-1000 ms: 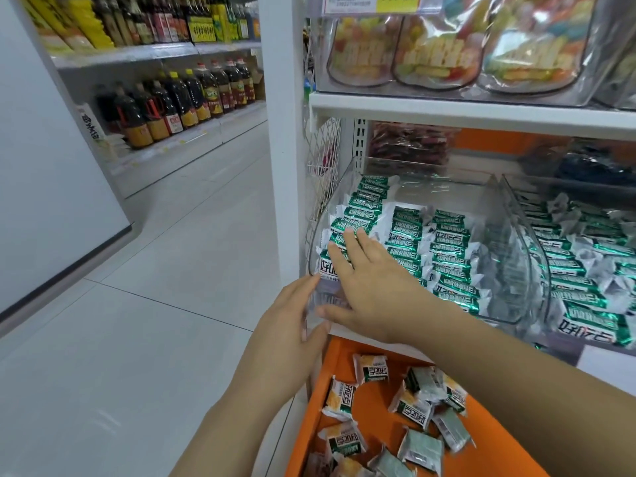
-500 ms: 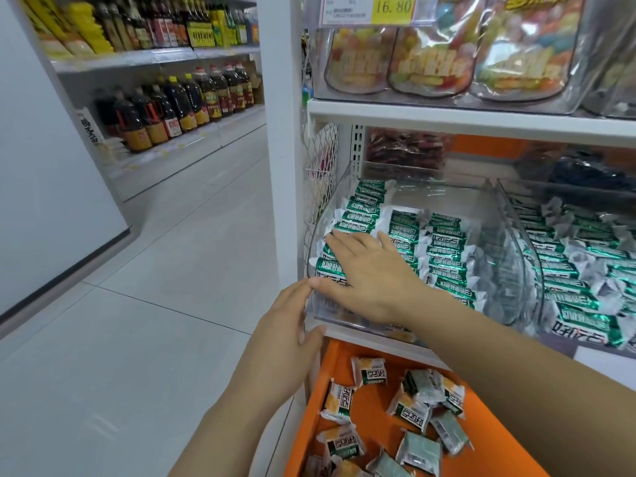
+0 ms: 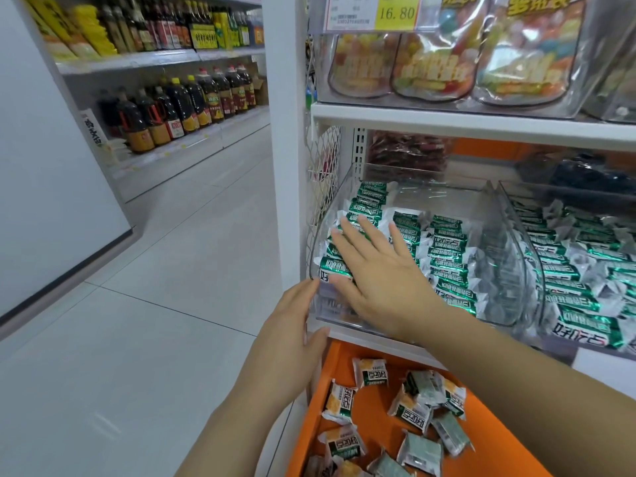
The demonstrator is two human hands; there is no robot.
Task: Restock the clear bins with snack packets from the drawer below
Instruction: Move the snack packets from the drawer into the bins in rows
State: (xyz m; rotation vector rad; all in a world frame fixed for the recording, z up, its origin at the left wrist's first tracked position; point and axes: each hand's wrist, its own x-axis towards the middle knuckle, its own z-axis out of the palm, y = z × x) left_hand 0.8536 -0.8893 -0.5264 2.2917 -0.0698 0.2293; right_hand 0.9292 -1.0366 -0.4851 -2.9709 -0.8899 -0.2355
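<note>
- Right hand (image 3: 378, 273): we log its fingers straight and spread, lying flat on the green-and-white foil snack packets (image 3: 447, 261) in the left clear plastic bin (image 3: 440, 196).
- Left hand (image 3: 292, 339): fingers straight against that bin's front left corner, holding nothing.
- Open orange drawer (image 3: 375, 421) below the bin: we note loose packets (image 3: 413, 406) scattered inside.

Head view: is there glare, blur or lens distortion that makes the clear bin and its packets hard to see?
Head view: wide-angle bending toward the edges; light even, shadows faint; the curved wall of the clear bin hazes the green packets behind it; candy bags on the upper shelf look soft.
</note>
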